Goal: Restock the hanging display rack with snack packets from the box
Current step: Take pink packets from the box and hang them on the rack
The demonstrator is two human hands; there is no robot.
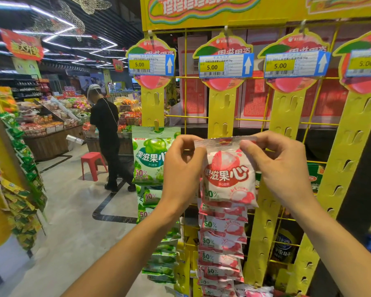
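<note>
Rack: yellow wire display rack (185, 99) with hanging strips fills my view.
Neighbours: green snack packets (152, 159) hang left; pink ones (222, 243) stack below.
Packet: pink-and-white snack packet (229, 179) sits against the second strip.
Hands: my left hand (181, 168) and right hand (281, 166) pinch its top corners.

I take the second hanging strip (221, 113) on the rack (185, 99) as my mark. A packet (229, 179) sits in front of its lower part, my left hand (181, 168) pinching the packet's top left corner, my right hand (274, 166) the top right. Below it a column of packets (222, 247) hangs down the same strip. Left of the strip, another packet (148, 159) hangs on the first strip (153, 108). Far left and behind, a person (107, 133) stands beside a stool (92, 165).
</note>
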